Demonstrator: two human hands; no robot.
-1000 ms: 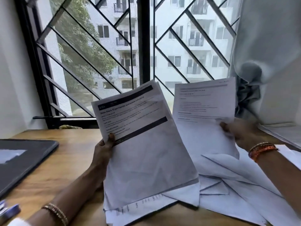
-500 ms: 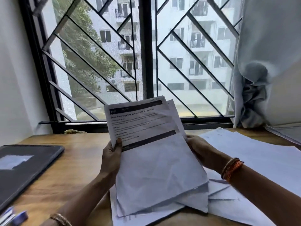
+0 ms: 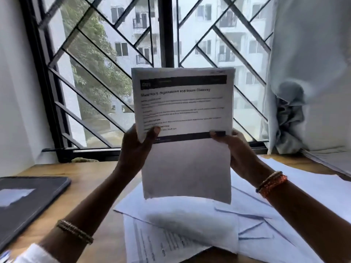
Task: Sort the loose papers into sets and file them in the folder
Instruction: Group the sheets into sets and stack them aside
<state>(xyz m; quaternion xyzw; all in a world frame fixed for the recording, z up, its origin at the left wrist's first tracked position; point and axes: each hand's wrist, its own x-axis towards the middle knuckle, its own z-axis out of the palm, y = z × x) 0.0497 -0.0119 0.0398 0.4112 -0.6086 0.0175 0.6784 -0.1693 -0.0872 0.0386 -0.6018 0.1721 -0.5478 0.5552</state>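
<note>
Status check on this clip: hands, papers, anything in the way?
Left hand and right hand both grip the paper set, upright above the desk. Loose papers spread beneath. Dark folder closed at left, path unobstructed.

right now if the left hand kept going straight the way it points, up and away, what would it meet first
Probably the black diagonal window grille beyond the wooden desk; nothing shows between it and the left hand gripping the printed paper stack, though depth is unclear.

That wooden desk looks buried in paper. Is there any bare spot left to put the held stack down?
Bare wood shows between the dark folder and the loose papers, under the left hand, back to the window frame. Right of the held stack, under the right hand, overlapping sheets crowd the desk.
</note>
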